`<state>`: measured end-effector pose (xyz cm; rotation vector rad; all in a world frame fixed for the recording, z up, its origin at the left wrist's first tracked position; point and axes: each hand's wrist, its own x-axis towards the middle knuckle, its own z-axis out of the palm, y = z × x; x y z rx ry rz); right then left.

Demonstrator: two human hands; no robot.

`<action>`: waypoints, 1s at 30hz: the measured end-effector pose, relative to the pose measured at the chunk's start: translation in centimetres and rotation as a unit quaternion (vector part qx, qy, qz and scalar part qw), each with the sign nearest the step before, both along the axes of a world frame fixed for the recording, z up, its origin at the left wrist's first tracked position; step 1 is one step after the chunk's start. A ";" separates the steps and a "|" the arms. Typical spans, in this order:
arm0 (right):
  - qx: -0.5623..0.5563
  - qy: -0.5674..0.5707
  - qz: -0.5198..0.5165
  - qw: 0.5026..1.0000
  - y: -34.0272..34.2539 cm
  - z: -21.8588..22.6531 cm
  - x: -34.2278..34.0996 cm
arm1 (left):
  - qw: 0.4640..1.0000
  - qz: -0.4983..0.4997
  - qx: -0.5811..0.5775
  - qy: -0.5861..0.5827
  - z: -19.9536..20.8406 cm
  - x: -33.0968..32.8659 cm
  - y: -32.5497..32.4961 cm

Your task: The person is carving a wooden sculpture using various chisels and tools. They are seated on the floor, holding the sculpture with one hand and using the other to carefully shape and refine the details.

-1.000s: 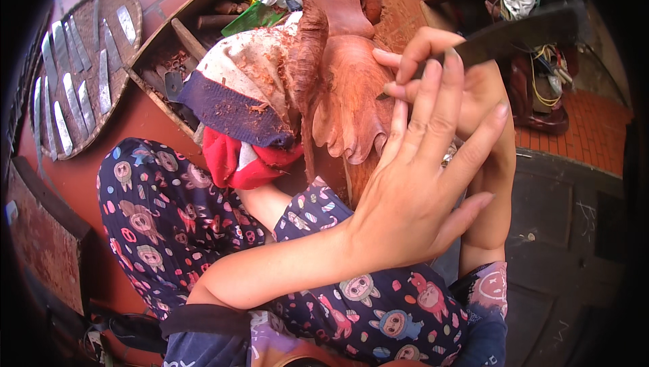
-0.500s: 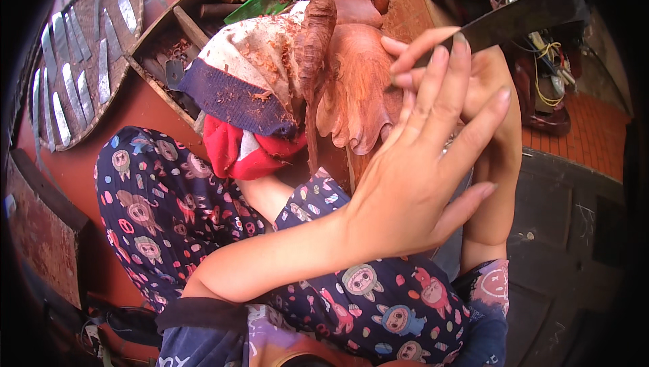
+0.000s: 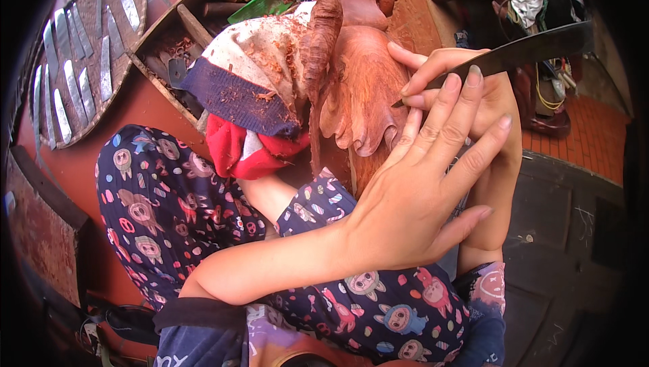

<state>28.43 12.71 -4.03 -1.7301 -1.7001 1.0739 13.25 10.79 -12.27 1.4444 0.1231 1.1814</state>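
- Sleeves of patterned dark cloth [image 3: 378, 306] are filling the near edge, and our knee in the same cloth [image 3: 169, 198] is sitting to the left on the red floor.
- We are spreading our left hand [image 3: 419, 205] wide open across the middle, fingers [image 3: 466, 103] fanned upward; it is gripping nothing, and its fingertips are resting against the right hand and the blade.
- We are closing our right hand [image 3: 466, 80] around a dark carving knife [image 3: 527, 49], fingers pinched near the tip, handle running up to the right.
- We are pressing the knife tip against the reddish wood carving [image 3: 358, 90], which is standing upright between our knees just beyond the hands.
- We are judging the carving to be hard, stiff and fairly heavy, but its thin scalloped lower edges look breakable; the thick trunk above them is seeming the safer place to take hold.
- A shaving-strewn cloth of white, blue and red [image 3: 250, 90] is lying bunched against the carving's left side.
- A wooden tray of tools [image 3: 196, 29] is sitting behind it, and farther left a round woven basket [image 3: 128, 2] is holding a row of metal blades [image 3: 67, 76].
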 end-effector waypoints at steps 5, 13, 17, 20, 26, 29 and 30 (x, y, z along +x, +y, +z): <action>0.022 0.017 -0.066 0.997 -0.4 0.0 -1.5 | 0.999 0.040 0.003 -0.022 -0.2 1.6 0.9; 0.036 0.040 -0.007 0.999 0.2 0.4 -1.3 | 0.999 0.035 0.014 -0.007 -0.1 1.4 0.8; 0.025 0.013 0.026 0.999 0.5 -0.3 0.6 | 1.000 -0.015 0.000 0.000 0.0 0.3 -0.5; 0.057 -0.036 -0.119 0.991 0.9 -0.3 -1.8 | 0.997 0.060 0.031 0.024 -0.2 1.1 0.7; 0.202 0.147 -0.158 0.955 -2.0 0.0 1.5 | 0.994 -0.097 0.045 -0.013 1.0 -1.5 -2.0; 0.195 0.184 -0.171 0.948 -2.8 -0.4 2.3 | 0.979 -0.078 0.161 0.093 -0.2 -3.3 -0.1; 0.202 0.198 -0.171 0.944 -3.2 -0.8 2.7 | 0.965 -0.037 0.224 0.134 -0.3 -3.4 1.7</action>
